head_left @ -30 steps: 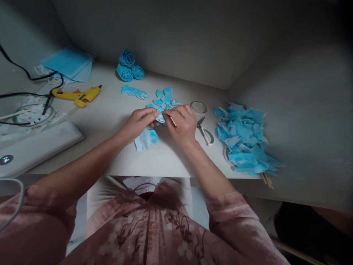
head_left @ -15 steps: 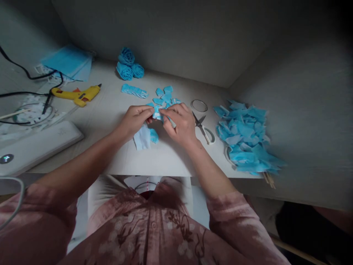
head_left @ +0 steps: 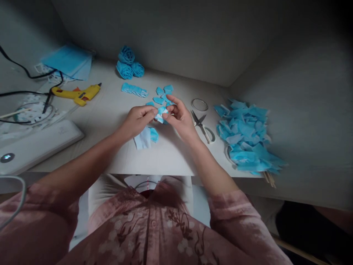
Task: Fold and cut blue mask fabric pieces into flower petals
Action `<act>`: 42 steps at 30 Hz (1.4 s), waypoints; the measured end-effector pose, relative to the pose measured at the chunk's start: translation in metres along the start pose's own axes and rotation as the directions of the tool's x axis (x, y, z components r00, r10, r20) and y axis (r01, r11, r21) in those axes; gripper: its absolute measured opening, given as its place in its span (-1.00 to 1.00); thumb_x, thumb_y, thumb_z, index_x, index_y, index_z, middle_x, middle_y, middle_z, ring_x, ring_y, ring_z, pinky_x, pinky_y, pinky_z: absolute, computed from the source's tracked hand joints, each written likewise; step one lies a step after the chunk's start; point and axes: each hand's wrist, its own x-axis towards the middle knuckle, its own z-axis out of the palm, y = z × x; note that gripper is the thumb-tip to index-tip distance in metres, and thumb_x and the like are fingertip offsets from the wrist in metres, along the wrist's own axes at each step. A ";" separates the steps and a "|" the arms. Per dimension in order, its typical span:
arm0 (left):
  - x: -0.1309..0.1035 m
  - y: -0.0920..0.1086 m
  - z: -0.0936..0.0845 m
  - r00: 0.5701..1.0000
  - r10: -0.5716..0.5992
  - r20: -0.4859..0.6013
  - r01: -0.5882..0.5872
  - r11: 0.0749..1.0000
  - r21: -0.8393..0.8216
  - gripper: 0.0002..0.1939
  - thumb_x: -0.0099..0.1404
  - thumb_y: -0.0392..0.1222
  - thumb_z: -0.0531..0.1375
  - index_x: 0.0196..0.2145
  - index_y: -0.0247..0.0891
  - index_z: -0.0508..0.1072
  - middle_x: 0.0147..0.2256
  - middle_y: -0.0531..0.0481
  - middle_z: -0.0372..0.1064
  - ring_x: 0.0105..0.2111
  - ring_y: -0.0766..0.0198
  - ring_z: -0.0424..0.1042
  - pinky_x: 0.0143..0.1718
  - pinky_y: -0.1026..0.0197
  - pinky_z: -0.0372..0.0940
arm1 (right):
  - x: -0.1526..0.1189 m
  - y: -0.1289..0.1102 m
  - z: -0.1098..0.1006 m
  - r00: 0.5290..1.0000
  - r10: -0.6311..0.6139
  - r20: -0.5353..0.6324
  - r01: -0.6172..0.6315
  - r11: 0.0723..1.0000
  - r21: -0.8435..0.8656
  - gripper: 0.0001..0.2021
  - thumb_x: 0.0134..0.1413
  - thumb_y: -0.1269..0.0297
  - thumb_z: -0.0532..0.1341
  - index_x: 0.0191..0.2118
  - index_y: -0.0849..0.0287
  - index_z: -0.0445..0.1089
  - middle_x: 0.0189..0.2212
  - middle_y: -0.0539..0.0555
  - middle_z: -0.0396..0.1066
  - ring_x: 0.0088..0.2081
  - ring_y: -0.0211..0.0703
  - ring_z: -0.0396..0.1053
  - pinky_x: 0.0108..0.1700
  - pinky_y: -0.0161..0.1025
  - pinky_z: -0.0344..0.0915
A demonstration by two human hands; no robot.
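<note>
Working remotely, I have the left hand [head_left: 139,117] and right hand [head_left: 182,119] pinching a blue-and-white fabric piece [head_left: 160,117] over the bench [head_left: 171,158], apparently shaping it, so the next move likely wants light, even pressure.

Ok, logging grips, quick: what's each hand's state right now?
Left hand: closed, holding the blue piece.
Right hand: partly closed, holding the same piece.

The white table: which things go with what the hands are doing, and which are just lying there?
Probably belong:
blue-and-white piece, in the left hand, right hand at it
small blue cut pieces
pleated blue strip
scissors and yellow glue gun, both untouched now

Probably just lying about:
white device with a round display
pale cable
</note>
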 end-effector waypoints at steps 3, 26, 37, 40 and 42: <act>-0.001 0.003 0.000 1.000 -0.010 0.013 0.011 0.999 -0.033 -0.69 0.32 0.00 0.14 -0.50 -0.22 0.36 -0.53 0.07 0.26 -0.43 0.30 0.28 -0.34 0.25 0.20 | -0.001 0.002 0.001 1.000 -0.003 0.000 0.003 0.999 -0.038 -0.23 0.06 -0.32 0.40 0.29 -0.06 0.33 -0.30 -0.02 0.43 -0.31 -0.17 0.39 -0.14 -0.09 0.50; 0.003 -0.006 0.004 0.999 -0.040 0.012 0.041 0.975 -0.218 -0.82 0.11 -0.13 0.32 -0.46 -0.26 0.41 -0.50 0.10 0.29 -0.47 0.39 0.22 -0.43 0.31 0.13 | 0.001 0.000 -0.007 0.994 0.059 0.088 -0.067 0.994 0.090 -0.34 0.12 -0.15 0.40 0.26 0.00 0.37 -0.31 -0.02 0.40 -0.26 -0.15 0.37 -0.04 -0.09 0.41; 0.013 -0.010 -0.002 0.995 -0.098 -0.015 0.089 0.948 -0.306 -0.81 0.15 -0.12 0.31 -0.32 -0.29 0.54 -0.49 0.06 0.40 -0.50 0.37 0.28 -0.42 0.29 0.16 | 0.008 0.010 -0.013 0.998 0.061 0.010 -0.061 0.989 0.134 -0.39 0.08 -0.09 0.42 0.23 -0.01 0.46 -0.33 -0.03 0.44 -0.28 -0.18 0.38 -0.06 -0.16 0.46; 0.014 -0.012 -0.002 0.997 -0.070 -0.029 0.060 0.964 -0.260 -0.85 0.13 -0.15 0.33 -0.37 -0.28 0.53 -0.52 0.11 0.36 -0.51 0.39 0.24 -0.43 0.28 0.14 | 0.008 0.011 -0.011 0.997 0.071 0.020 -0.073 0.983 0.169 -0.38 0.07 -0.06 0.43 0.23 0.00 0.46 -0.35 -0.05 0.41 -0.31 -0.21 0.35 -0.08 -0.18 0.46; 0.013 -0.014 -0.002 0.999 -0.044 -0.029 0.037 0.976 -0.214 -0.88 0.11 -0.19 0.34 -0.44 -0.27 0.50 -0.54 0.13 0.31 -0.53 0.41 0.19 -0.43 0.28 0.12 | 0.007 0.012 -0.009 0.997 0.080 0.024 -0.083 0.981 0.178 -0.37 0.06 -0.06 0.44 0.23 0.01 0.47 -0.35 -0.06 0.39 -0.31 -0.22 0.34 -0.07 -0.18 0.46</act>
